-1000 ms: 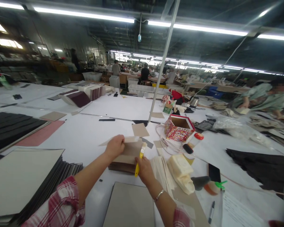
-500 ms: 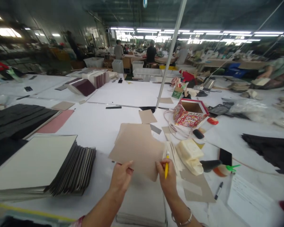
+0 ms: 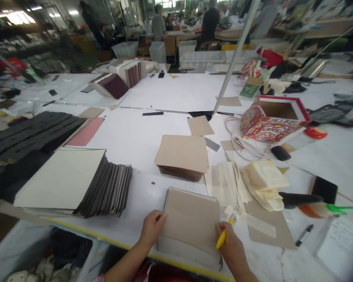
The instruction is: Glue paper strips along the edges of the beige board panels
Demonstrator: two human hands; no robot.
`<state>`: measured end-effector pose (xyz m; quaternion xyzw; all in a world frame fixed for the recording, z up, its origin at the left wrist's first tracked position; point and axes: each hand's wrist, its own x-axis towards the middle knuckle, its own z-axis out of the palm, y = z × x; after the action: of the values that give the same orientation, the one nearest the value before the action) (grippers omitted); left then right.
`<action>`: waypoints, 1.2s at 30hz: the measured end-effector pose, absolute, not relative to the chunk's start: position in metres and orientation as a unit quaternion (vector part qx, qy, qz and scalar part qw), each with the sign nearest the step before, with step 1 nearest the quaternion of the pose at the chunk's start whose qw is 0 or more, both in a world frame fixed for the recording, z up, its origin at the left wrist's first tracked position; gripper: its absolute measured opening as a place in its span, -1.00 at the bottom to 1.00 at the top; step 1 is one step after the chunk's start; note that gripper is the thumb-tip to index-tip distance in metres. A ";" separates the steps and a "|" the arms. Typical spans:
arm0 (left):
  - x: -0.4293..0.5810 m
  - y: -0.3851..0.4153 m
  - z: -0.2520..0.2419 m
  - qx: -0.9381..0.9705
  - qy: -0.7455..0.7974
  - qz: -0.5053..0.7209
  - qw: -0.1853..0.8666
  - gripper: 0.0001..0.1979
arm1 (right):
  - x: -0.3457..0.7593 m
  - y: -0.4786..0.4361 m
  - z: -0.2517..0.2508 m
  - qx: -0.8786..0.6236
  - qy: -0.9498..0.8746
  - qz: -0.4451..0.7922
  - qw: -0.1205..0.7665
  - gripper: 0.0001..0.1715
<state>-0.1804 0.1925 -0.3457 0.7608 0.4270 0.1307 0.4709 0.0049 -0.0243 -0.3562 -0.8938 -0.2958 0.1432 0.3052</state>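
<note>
The brush (image 3: 222, 237) has a yellow handle; the topmost near board (image 3: 191, 221) is plain tan. The box (image 3: 264, 127) is red with a multicoloured print. The tabletop (image 3: 129, 133) is white, the flat sheet (image 3: 86, 132) pink, the crumpled bundle (image 3: 263, 176) cream.

The sole view looks from the person's head, above the near side of the table (image 3: 129, 141), facing forward and steeply enough down to set both hands, left (image 3: 153, 227) and right (image 3: 231, 241), close at the bottom; the box (image 3: 261, 127) stands farther off at right, and the wide sweep runs across the tabletop to bins (image 3: 202, 58), small and distant near the top
</note>
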 end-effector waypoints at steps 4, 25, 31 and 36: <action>-0.176 0.201 -0.362 0.764 0.443 0.103 0.458 -0.71 | 0.008 -0.014 -0.362 -0.899 -0.295 0.147 0.289 -0.74; -0.168 0.204 -0.380 0.735 0.478 0.089 0.473 -0.67 | 0.013 -0.003 -0.379 -0.926 -0.327 0.114 0.153 -0.78; -0.167 0.202 -0.380 0.724 0.476 0.082 0.493 -0.63 | 0.013 -0.002 -0.372 -0.928 -0.322 0.132 0.132 -0.78; -0.167 0.204 -0.383 0.719 0.473 0.077 0.503 -0.62 | 0.014 0.003 -0.362 -0.932 -0.306 0.152 0.124 -0.77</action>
<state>-0.1670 0.2043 -0.3830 0.7191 0.4729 0.0768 0.5033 0.0139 0.0025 -0.3624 -0.9317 -0.3060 0.1515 0.1241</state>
